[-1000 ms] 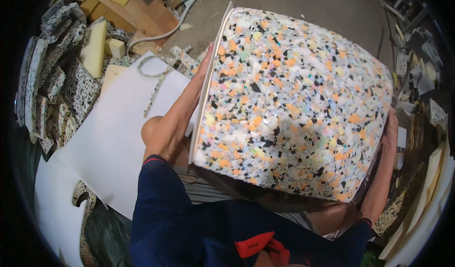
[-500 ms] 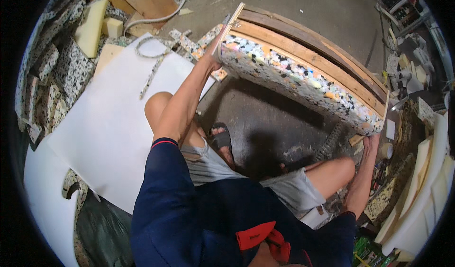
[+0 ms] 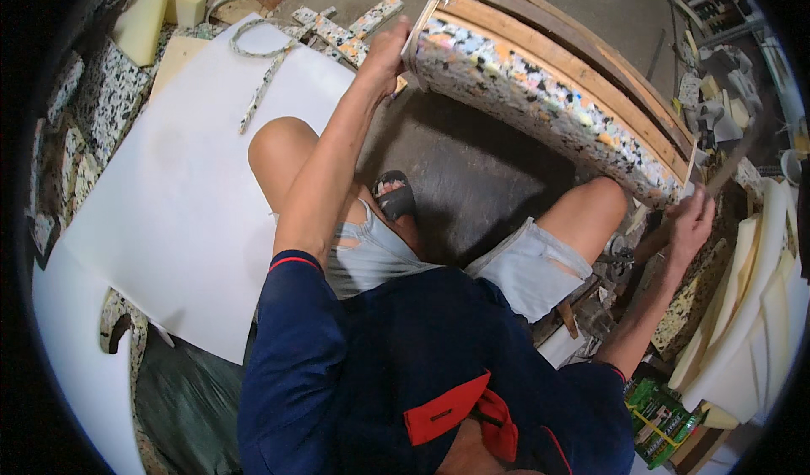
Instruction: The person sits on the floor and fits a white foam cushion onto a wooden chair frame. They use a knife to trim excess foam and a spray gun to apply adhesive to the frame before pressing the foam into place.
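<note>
Grey floor [image 3: 430, 167] is shadowed under a wooden frame [image 3: 548, 56]; one side is already covered with foam [image 3: 540, 95], planks [image 3: 591, 49] left bare; left end is gripped by the left hand [image 3: 386, 56]; right hand [image 3: 690, 222] is curled near the other end, its hold unclear.

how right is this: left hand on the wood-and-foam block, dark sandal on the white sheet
Not quite: the head view shows the dark sandal on the floor, not the white sheet. The left hand is on the wood-and-foam block.
</note>
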Demonstrator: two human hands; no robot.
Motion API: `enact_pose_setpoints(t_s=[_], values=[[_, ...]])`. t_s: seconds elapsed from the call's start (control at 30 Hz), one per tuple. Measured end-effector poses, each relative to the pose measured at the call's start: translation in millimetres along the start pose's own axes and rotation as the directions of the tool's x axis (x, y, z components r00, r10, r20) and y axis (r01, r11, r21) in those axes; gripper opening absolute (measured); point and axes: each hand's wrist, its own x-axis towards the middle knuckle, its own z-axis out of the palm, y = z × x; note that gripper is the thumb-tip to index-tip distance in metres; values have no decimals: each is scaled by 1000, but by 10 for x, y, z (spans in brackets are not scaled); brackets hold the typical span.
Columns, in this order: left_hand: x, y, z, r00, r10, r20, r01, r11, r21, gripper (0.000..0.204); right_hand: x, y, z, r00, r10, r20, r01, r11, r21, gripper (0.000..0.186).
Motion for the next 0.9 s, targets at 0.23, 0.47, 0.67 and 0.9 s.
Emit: enact_pose_setpoints(t_s=[0.23,0.47,0.67,0.9], values=[[-647,166,-78,976,202,-81,-192,975,113,47,-883,-1255,656,818,-241,522,158,967,199,25],[-1037,142,-52,814,569,-113,-467,758,456,31,-1596,-1529,1358,565,-416,713,120,896,427,29],[-1067,155,69,644,765,-14,-520,451,725,32,-1758,-1468,1655,623,-557,550,267,812,520,26],[-930,156,155,574,819,-22,-526,389,756,19,-1814,-1400,1675,631,-541,556,271,825,496,25]])
